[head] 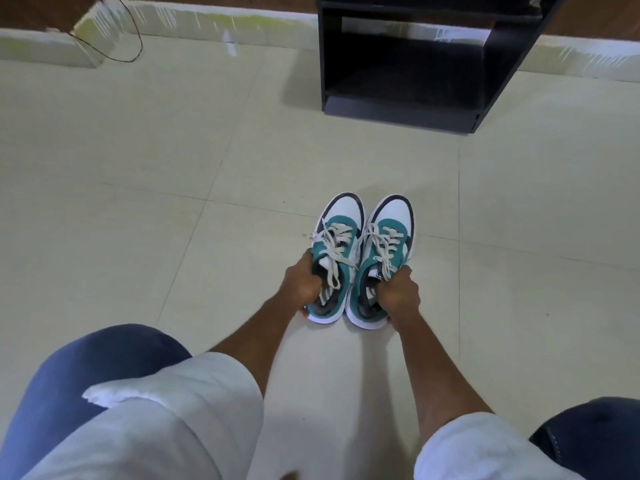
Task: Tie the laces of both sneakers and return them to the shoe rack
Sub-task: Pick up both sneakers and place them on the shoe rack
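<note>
Pair of teal-and-white sneakers sits side by side on the tiled floor [173, 150], toes toward 12 o'clock, laces [334, 245] knotted in bows (loose ends trail into the openings). Left hand [301, 284] has its grip clamped on the left sneaker [341, 216] at the collar; right hand [398, 294] likewise clamps the right sneaker [394, 214]. Black shoe rack [401, 109] stands well apart at 12 o'clock, its lower shelf bare.

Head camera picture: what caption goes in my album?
Two hands grip teal sneakers before the black rack.
</note>
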